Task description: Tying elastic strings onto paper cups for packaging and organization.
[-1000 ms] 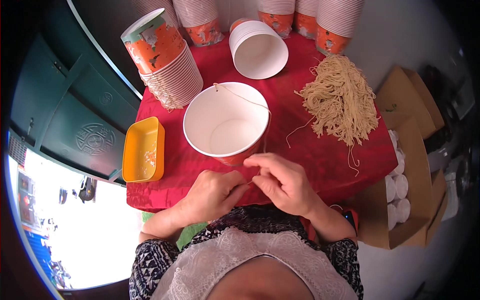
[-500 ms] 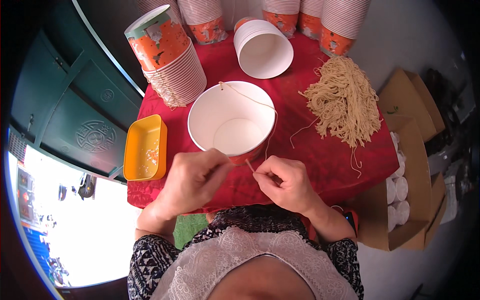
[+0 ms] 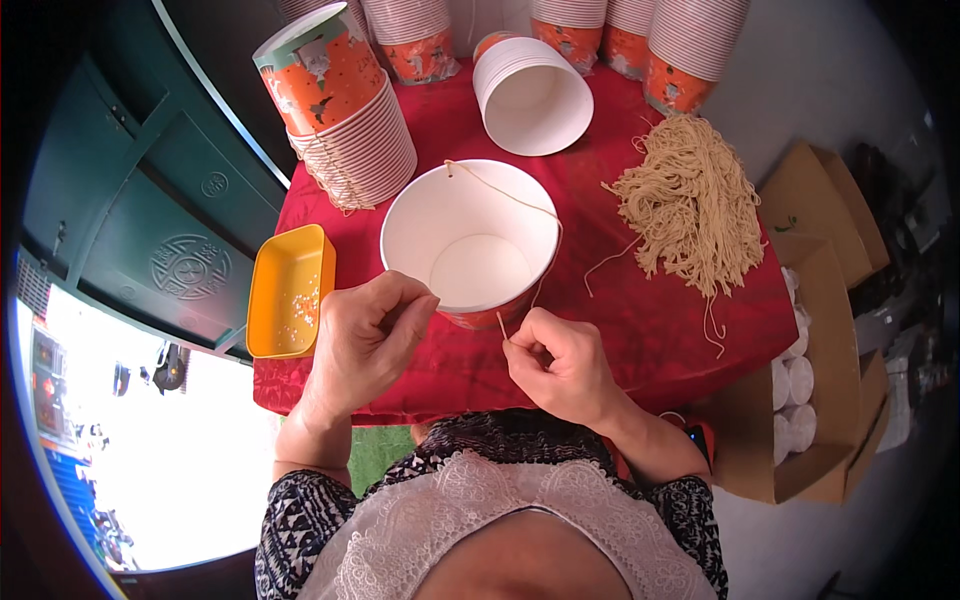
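Observation:
A white-lined paper bucket with an orange outside stands upright at the table's near middle, its mouth toward me. A beige string comes from a hole in its far rim, crosses the mouth and hangs over the right side. My right hand, just in front of the bucket, pinches a string whose short end sticks up from the fingertips. Thumb and finger of my left hand are pressed together by the near left rim; what they hold, if anything, is too small to make out.
On the red tablecloth lie a heap of cut beige strings at right and a yellow tray with small bits at left. Bucket stacks stand behind; one stack lies tipped. A cardboard box stands right of the table.
My left hand has moved up and left, away from my right hand. The right hand has hardly moved and keeps its pinch on the string.

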Motion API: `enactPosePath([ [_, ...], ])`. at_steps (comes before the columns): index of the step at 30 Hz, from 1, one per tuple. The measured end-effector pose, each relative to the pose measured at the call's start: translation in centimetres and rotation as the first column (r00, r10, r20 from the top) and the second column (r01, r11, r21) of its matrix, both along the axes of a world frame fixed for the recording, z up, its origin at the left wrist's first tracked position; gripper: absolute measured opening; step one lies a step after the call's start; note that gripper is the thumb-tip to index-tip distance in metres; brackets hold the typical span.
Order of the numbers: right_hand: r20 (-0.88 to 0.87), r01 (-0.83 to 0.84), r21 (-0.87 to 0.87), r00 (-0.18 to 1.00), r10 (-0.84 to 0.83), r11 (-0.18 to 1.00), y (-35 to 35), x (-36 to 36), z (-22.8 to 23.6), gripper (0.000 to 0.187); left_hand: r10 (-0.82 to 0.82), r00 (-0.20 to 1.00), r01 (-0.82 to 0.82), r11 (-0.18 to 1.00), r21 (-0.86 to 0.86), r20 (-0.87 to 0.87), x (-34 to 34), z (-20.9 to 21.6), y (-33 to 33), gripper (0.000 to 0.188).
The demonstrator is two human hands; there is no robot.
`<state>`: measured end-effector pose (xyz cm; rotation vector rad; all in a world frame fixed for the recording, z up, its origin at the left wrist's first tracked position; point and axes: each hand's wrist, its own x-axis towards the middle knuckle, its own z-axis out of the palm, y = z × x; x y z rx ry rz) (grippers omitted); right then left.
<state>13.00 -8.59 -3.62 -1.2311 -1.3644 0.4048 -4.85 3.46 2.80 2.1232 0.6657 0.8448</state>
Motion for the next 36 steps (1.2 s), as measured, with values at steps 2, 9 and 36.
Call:
enactPosePath([
  [2,0.001,-0.002,-0.011,1.000,0.002,1.000,0.1,0.0,0.0,0.022,0.001,1.000,0.000,1.000,-0.002,0.008,-0.1,-0.1,0.1,0.004],
  [9,-0.002,0.007,-0.025,1.000,-0.007,1.000,0.7,-0.1,-0.2,0.021,-0.011,1.000,0.011,1.000,-0.014,-0.003,-0.2,-0.1,0.3,0.004],
  [36,0.154,0.186,0.127,0.967,-0.205,0.974,2.2,1.6,0.1,0.013,-0.465,0.833,0.511,0.854,0.094,-0.299,6.0,0.7,4.2,0.008],
])
